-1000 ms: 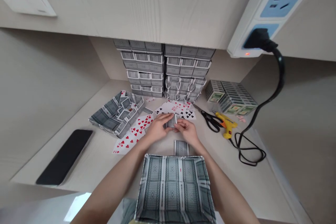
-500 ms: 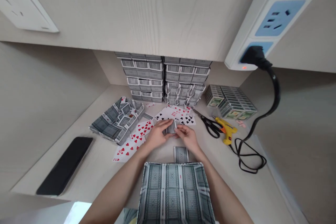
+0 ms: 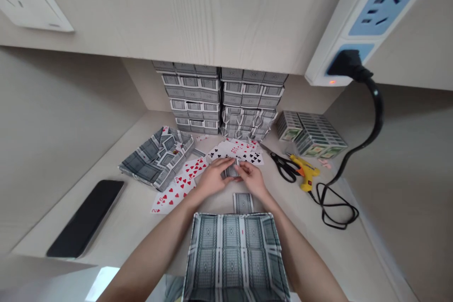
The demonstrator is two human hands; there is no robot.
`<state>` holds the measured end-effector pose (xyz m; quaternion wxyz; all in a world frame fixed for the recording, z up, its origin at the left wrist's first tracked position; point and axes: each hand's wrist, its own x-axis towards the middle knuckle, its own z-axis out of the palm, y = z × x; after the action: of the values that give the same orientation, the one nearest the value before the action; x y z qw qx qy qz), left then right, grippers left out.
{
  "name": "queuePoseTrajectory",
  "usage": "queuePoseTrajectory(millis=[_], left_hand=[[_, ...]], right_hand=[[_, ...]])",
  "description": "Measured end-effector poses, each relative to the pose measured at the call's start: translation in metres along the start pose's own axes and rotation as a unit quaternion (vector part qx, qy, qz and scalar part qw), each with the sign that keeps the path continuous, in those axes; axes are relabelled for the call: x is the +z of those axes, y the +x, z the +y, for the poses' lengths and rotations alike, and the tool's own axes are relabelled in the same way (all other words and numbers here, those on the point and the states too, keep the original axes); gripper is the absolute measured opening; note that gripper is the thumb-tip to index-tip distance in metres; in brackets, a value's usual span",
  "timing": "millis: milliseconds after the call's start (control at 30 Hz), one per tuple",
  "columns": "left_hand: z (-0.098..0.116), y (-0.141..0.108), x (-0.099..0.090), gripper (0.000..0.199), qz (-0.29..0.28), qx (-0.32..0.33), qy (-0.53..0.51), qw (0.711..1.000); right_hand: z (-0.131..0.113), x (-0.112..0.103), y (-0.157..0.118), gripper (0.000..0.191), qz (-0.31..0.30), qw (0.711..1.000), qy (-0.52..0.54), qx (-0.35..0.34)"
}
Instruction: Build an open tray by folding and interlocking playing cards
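Between my two hands, over the middle of the desk, is a grey-backed playing card [image 3: 230, 171]. My left hand [image 3: 214, 177] grips it from the left, its fingers bent over the top edge. From the right, my right hand [image 3: 252, 178] pinches the card's edge. Whether it is one card or more, I cannot tell. Another card [image 3: 243, 203] lies face down just in front of my hands. Nearest to me, between my forearms, stands a box made of playing cards [image 3: 231, 250]. Face-up cards [image 3: 177, 193] fan out on the left, and more cards [image 3: 237, 148] lie behind my hands.
An open card tray [image 3: 157, 160] with folded pieces and a black phone [image 3: 87, 217] lie left. Stacked card boxes [image 3: 193, 89] stand behind. On the right are scissors [image 3: 285, 167], a yellow glue gun [image 3: 307, 172] with its cord, and packs of cards [image 3: 314, 137]. A power strip [image 3: 371, 23] hangs above.
The view has shifted slightly, so most desk items appear a little higher. Both hands stay on the card with nearly the same grip.
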<state>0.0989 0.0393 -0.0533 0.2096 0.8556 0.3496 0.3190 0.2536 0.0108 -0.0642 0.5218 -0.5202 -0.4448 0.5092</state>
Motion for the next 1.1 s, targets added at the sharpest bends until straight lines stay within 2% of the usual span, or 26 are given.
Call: queuePoseTrajectory(millis=[200, 467, 867, 1100], left_hand=[[0.0009, 0.0005, 0.0021, 0.056, 0.001, 0.023, 0.0, 1.0], [-0.0009, -0.0002, 0.0036, 0.057, 0.0, 0.022, 0.006, 1.0], [-0.0023, 0.0006, 0.0035, 0.056, 0.003, 0.022, 0.004, 1.0], [-0.003, 0.0022, 0.0029, 0.054, 0.002, 0.027, 0.01, 1.0]], right_hand=[[0.003, 0.0006, 0.0034, 0.04, 0.003, 1.0, -0.002, 0.003], [0.0047, 0.0, 0.0048, 0.034, 0.005, 1.0, -0.006, 0.003], [0.0054, 0.0, 0.0066, 0.036, 0.012, 1.0, -0.014, 0.005], [0.0028, -0.0013, 0.0068, 0.038, -0.011, 1.0, 0.001, 0.007]])
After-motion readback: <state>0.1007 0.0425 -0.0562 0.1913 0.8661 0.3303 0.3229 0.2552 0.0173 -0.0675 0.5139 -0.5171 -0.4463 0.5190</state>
